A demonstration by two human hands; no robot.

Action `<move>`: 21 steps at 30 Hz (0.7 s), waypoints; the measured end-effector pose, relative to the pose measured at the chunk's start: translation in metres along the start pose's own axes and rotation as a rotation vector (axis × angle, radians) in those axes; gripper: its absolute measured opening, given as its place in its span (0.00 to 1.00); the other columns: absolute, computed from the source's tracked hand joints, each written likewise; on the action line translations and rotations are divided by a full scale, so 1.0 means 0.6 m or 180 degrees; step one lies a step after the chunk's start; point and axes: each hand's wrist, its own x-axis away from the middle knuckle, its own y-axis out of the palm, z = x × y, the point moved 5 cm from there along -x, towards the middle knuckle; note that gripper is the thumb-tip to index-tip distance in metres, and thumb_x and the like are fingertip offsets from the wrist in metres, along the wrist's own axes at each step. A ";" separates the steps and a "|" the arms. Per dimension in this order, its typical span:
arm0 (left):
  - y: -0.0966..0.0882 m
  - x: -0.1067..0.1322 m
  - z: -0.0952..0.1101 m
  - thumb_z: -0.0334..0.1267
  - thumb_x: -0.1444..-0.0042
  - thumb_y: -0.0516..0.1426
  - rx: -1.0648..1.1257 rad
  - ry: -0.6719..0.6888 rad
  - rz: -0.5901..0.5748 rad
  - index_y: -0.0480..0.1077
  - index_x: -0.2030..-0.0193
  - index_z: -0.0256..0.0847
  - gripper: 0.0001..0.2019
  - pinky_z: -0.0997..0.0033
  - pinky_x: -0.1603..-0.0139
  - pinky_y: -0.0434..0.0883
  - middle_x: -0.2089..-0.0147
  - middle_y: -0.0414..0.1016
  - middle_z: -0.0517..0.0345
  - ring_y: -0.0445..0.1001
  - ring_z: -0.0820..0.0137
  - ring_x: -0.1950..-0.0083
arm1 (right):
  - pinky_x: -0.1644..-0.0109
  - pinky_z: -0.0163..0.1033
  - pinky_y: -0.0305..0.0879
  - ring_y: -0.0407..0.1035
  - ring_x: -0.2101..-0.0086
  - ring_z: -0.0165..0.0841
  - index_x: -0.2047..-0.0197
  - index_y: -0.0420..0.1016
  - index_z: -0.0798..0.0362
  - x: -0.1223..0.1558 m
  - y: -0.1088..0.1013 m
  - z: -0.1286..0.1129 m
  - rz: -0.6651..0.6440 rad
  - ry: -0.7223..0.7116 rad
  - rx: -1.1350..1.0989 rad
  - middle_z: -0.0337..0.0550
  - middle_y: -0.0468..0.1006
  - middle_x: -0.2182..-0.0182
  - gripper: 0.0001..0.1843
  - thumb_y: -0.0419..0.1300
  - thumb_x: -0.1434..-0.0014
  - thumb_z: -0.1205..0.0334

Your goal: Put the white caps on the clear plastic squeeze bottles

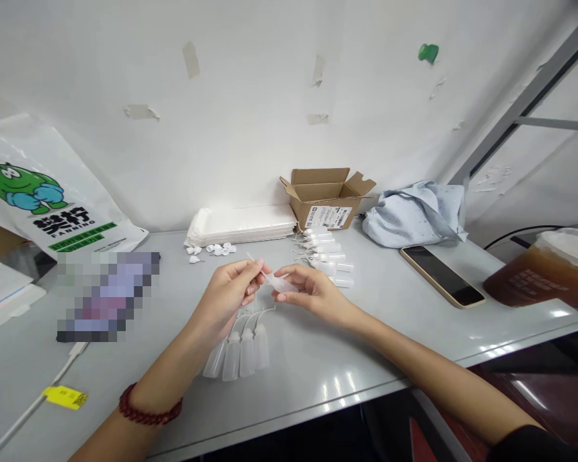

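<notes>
My left hand (231, 289) pinches the thin needle tip (256, 264) of a small clear squeeze bottle (283, 282). My right hand (308, 289) grips the body of that same bottle, a little above the grey table (366, 346). Just below my hands lies a row of several similar bottles (241, 353) with long thin tips. More such bottles (327, 253) lie in a group beyond my right hand. Several small white caps (214, 250) are scattered farther back on the left.
A stack of white packets (243, 224) and an open cardboard box (325, 196) stand by the wall. A phone (440, 274), a blue cloth (417, 215) and a drink in a bag (544, 269) lie right. A printed plastic bag (48, 199) and cable (33, 401) lie left.
</notes>
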 end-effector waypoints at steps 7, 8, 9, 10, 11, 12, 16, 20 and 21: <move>0.003 0.000 0.000 0.46 0.46 0.59 -0.0031 0.0011 0.0005 0.72 0.70 0.36 0.13 0.79 0.80 0.51 0.74 0.62 0.62 0.53 0.80 0.76 | 0.56 0.43 0.67 0.73 0.63 0.34 0.52 0.68 0.54 -0.001 0.000 0.000 -0.0016 -0.0072 0.0000 0.43 0.78 0.66 0.19 0.64 0.47 0.62; 0.004 0.000 0.001 0.46 0.46 0.58 -0.0084 0.0029 0.0008 0.72 0.71 0.36 0.13 0.79 0.80 0.51 0.74 0.62 0.62 0.53 0.80 0.77 | 0.56 0.43 0.67 0.73 0.63 0.35 0.51 0.68 0.54 -0.001 0.000 -0.001 -0.0022 -0.0082 -0.0008 0.44 0.78 0.65 0.20 0.64 0.47 0.62; 0.005 0.001 0.001 0.46 0.46 0.58 -0.0135 0.0042 0.0011 0.72 0.72 0.36 0.14 0.79 0.80 0.51 0.75 0.62 0.63 0.53 0.80 0.77 | 0.56 0.43 0.67 0.73 0.63 0.35 0.51 0.67 0.54 0.000 0.000 -0.002 -0.0026 -0.0089 -0.0011 0.44 0.78 0.65 0.20 0.64 0.46 0.62; 0.006 0.001 0.001 0.47 0.45 0.58 -0.0186 0.0045 0.0015 0.71 0.72 0.36 0.15 0.79 0.80 0.51 0.75 0.61 0.63 0.53 0.80 0.77 | 0.55 0.43 0.67 0.73 0.63 0.35 0.50 0.67 0.54 0.001 0.001 -0.003 -0.0032 -0.0093 -0.0003 0.44 0.78 0.65 0.20 0.63 0.46 0.62; 0.006 0.002 0.001 0.47 0.45 0.57 -0.0239 0.0040 0.0020 0.71 0.73 0.36 0.15 0.78 0.79 0.51 0.76 0.60 0.64 0.52 0.80 0.77 | 0.55 0.44 0.66 0.73 0.63 0.35 0.50 0.67 0.54 0.002 0.001 -0.004 -0.0035 -0.0095 0.0014 0.44 0.78 0.65 0.21 0.63 0.46 0.62; 0.006 0.003 0.001 0.48 0.45 0.57 -0.0292 0.0029 0.0025 0.71 0.72 0.36 0.15 0.78 0.79 0.51 0.77 0.59 0.65 0.52 0.80 0.78 | 0.55 0.44 0.66 0.74 0.63 0.35 0.49 0.67 0.54 0.002 0.002 -0.005 -0.0044 -0.0097 0.0037 0.45 0.78 0.65 0.21 0.63 0.46 0.62; 0.009 0.006 0.003 0.49 0.46 0.58 -0.0515 0.0062 -0.0032 0.71 0.72 0.37 0.16 0.77 0.78 0.51 0.80 0.55 0.67 0.50 0.80 0.78 | 0.57 0.43 0.66 0.73 0.64 0.34 0.48 0.66 0.54 0.004 0.002 -0.008 -0.0048 -0.0150 0.0159 0.43 0.78 0.67 0.21 0.62 0.44 0.62; 0.015 0.008 0.010 0.46 0.48 0.60 -0.0750 0.0166 -0.0203 0.72 0.67 0.39 0.11 0.77 0.77 0.52 0.74 0.66 0.65 0.55 0.80 0.77 | 0.60 0.41 0.65 0.73 0.67 0.33 0.51 0.66 0.53 0.002 0.000 -0.004 0.0017 -0.0208 0.0207 0.40 0.77 0.71 0.17 0.61 0.44 0.61; 0.017 0.008 0.011 0.45 0.48 0.61 -0.0809 0.0191 -0.0223 0.72 0.65 0.40 0.10 0.77 0.76 0.53 0.71 0.68 0.63 0.57 0.79 0.76 | 0.60 0.41 0.65 0.73 0.67 0.33 0.51 0.66 0.53 0.002 0.000 -0.003 0.0015 -0.0213 0.0190 0.40 0.77 0.71 0.17 0.61 0.44 0.60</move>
